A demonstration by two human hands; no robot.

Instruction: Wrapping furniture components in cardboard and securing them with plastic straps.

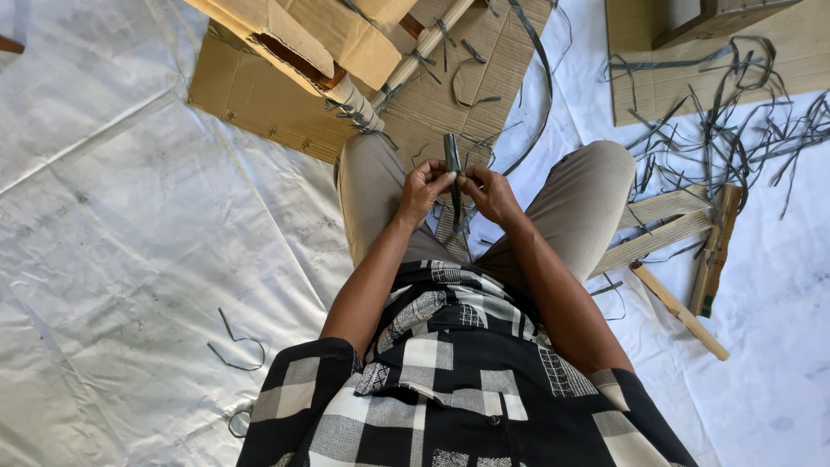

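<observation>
I sit with my knees apart, and both hands meet between them. My left hand (424, 188) pinches a dark green strip (452, 156) that stands upright above my fingers. My right hand (489, 192) grips the same strip from the other side, just below its top. The strip's lower part runs down between my hands and is partly hidden by them. A thin length of the same material curves away past my right knee (596, 173).
White sheeting (130, 216) covers the floor. Flattened cardboard (259, 95) and a wooden pole (415, 52) wrapped with strips lie ahead. Several loose dark strips (735, 130) are scattered at right, beside wooden slats (674, 225). A bent strip scrap (238, 346) lies at left.
</observation>
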